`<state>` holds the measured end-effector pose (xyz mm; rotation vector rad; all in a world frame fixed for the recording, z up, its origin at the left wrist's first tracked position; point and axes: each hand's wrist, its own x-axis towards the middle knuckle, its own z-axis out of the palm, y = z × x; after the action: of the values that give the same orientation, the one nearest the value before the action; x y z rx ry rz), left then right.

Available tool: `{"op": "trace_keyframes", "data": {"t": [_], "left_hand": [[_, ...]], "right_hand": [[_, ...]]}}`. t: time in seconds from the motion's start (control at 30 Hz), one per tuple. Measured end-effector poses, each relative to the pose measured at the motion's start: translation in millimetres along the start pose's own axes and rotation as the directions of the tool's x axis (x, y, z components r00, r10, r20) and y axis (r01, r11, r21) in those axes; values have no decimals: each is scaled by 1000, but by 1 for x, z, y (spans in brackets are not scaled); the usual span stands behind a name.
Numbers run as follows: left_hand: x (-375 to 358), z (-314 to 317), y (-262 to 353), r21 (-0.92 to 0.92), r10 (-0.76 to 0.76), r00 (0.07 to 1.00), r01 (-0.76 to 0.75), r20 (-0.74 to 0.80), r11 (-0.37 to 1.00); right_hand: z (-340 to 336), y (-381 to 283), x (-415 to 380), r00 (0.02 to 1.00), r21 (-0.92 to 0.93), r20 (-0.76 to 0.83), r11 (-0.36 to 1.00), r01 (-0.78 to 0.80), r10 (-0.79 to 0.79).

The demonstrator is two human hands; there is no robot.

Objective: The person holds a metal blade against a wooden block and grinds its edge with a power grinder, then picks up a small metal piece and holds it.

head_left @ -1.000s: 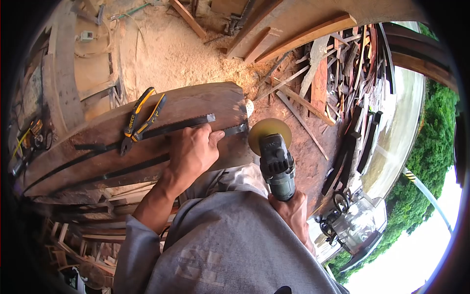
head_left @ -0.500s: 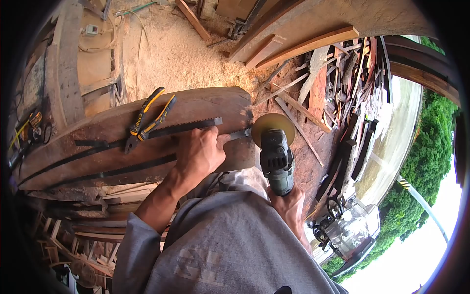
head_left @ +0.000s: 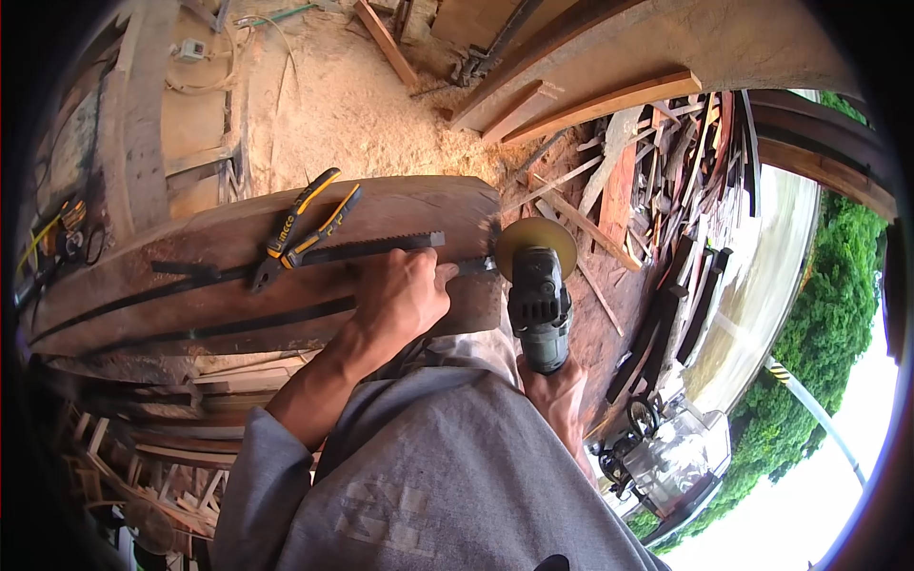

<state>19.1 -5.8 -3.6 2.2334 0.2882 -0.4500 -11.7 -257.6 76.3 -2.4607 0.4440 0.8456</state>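
Observation:
My right hand (head_left: 555,388) is wrapped round the body of a dark angle grinder (head_left: 540,319), whose round yellowish disc (head_left: 547,231) is at the right end of a wooden board (head_left: 443,200). Fingers closed, my left hand (head_left: 405,293) presses a long dark saw blade (head_left: 473,266) on the board; its bare end sticks out towards the disc. Just beyond my knuckles lies a toothed blade piece (head_left: 381,246). Yellow-and-black pliers (head_left: 307,228) rest on the board with handles spread. Another dark strip (head_left: 257,319) runs along the near side. My palm hides part of the blade.
Scrap wood sticks (head_left: 657,181) are heaped at the right. Curved timber (head_left: 609,105) leans at the top. Sawdust (head_left: 352,124) covers the ground beyond the board. A parked vehicle (head_left: 666,452) stands at lower right, and stacked planks (head_left: 200,433) lie at lower left.
The whole view has shifted slightly, with the board and pliers a little lower and to the right. Both hands keep their holds, and the grinder stays by the board's end.

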Motion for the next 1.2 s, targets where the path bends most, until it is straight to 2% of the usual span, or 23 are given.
{"op": "trace_keyframes", "data": {"t": [0.4, 1.2], "left_hand": [[1, -1, 1, 2, -27, 999, 27, 30, 1000], [2, -2, 1, -16, -48, 998, 48, 27, 999]], "right_hand": [[6, -4, 8, 999, 9, -7, 999, 54, -54], [5, 0, 2, 994, 96, -92, 994, -49, 57]]}}
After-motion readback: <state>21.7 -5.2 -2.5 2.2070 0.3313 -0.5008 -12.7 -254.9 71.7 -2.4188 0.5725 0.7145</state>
